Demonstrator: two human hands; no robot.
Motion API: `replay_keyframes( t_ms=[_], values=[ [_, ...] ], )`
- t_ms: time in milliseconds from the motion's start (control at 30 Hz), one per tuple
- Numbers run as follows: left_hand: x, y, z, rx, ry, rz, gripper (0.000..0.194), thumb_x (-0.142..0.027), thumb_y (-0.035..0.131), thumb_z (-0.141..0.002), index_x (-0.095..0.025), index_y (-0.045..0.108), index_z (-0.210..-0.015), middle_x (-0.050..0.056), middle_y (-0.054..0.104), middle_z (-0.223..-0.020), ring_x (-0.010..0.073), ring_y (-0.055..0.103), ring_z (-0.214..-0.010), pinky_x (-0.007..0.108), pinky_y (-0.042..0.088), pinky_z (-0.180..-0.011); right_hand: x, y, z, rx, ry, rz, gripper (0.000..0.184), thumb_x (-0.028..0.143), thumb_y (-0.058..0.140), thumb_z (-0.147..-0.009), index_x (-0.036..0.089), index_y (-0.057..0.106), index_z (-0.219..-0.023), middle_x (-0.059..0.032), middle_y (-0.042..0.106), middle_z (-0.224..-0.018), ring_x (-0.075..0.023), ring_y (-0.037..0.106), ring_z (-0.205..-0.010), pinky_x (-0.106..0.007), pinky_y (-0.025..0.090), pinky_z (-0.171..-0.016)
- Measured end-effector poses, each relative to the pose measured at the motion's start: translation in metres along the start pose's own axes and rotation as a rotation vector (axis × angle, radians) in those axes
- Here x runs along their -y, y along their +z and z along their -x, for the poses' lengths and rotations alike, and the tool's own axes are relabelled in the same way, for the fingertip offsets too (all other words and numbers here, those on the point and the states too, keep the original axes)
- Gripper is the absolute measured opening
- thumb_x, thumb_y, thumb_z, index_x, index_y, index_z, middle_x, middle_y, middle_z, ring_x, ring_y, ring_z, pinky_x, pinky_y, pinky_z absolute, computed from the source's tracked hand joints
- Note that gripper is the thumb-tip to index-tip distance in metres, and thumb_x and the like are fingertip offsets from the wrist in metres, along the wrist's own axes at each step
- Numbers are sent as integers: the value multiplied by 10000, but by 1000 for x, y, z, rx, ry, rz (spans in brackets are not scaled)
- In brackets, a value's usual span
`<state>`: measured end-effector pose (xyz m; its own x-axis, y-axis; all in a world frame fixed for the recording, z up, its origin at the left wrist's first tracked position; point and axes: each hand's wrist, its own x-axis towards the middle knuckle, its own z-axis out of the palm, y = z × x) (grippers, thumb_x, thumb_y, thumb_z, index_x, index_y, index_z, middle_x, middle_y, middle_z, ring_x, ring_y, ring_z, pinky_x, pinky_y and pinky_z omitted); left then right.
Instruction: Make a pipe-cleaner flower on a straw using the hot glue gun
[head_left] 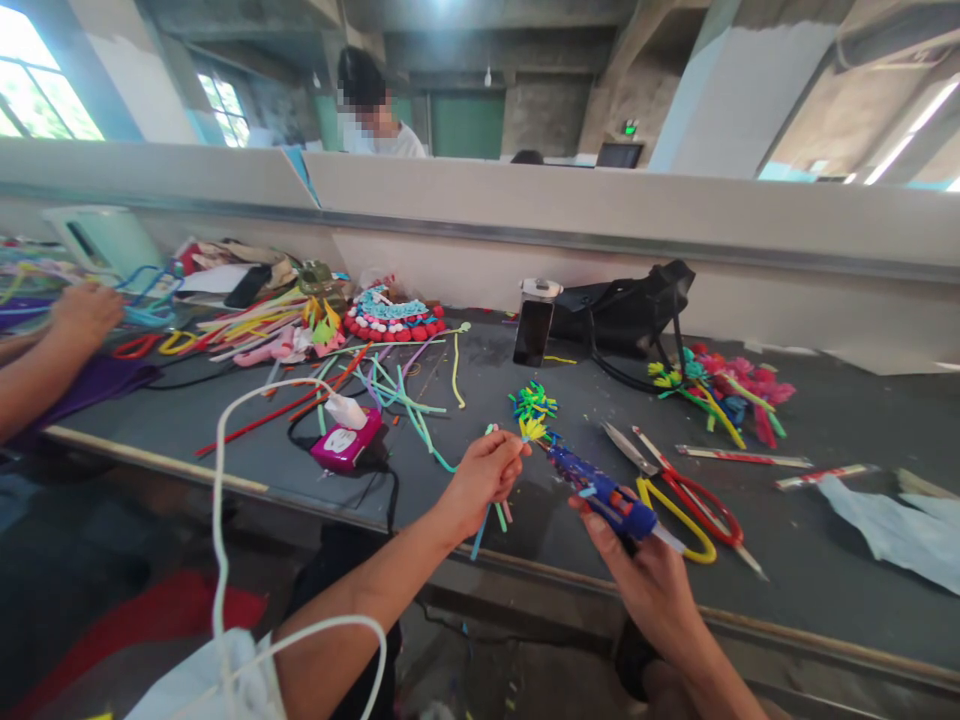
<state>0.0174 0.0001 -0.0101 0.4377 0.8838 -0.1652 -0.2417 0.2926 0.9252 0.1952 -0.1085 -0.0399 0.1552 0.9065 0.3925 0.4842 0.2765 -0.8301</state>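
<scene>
Pinched in the fingers of my left hand is a small yellow pipe-cleaner flower, its petals pointing up and away from me. My right hand grips a blue hot glue gun, whose nozzle end is close beside the flower; whether they touch I cannot tell. Just beyond the flower lies a pile of short blue, green and yellow pipe-cleaner pieces. Some pale green and pink stems lie under and around my left hand, partly hidden by it.
Scissors with red and yellow handles lie right of the glue gun. A purple power adapter with a white cable sits left. Behind are a phone, a black bag and pink flowers. Another person's hand works far left.
</scene>
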Motion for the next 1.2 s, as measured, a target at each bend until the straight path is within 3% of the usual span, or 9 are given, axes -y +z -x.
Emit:
replay_keyframes(
  t_ms=[300, 1200],
  values=[
    [-1, 3, 3, -4, -10, -7, 198, -356, 581, -810, -161, 545, -807, -95, 329, -504, 22, 182, -380, 177, 94, -374, 2, 3, -3, -11, -193, 213, 136, 302, 511, -940, 205, 580, -1006, -43, 623, -902, -169, 614, -790, -273, 489, -697],
    [0, 3, 5, 25, -3, -14, 238, -395, 589, -818, -162, 548, -797, -93, 327, -506, 24, 193, -374, 180, 96, -372, 7, 2, -6, -21, -245, 358, 130, 323, 499, -944, 205, 544, -974, -39, 597, -852, -169, 584, -744, -300, 485, -675]
  ],
)
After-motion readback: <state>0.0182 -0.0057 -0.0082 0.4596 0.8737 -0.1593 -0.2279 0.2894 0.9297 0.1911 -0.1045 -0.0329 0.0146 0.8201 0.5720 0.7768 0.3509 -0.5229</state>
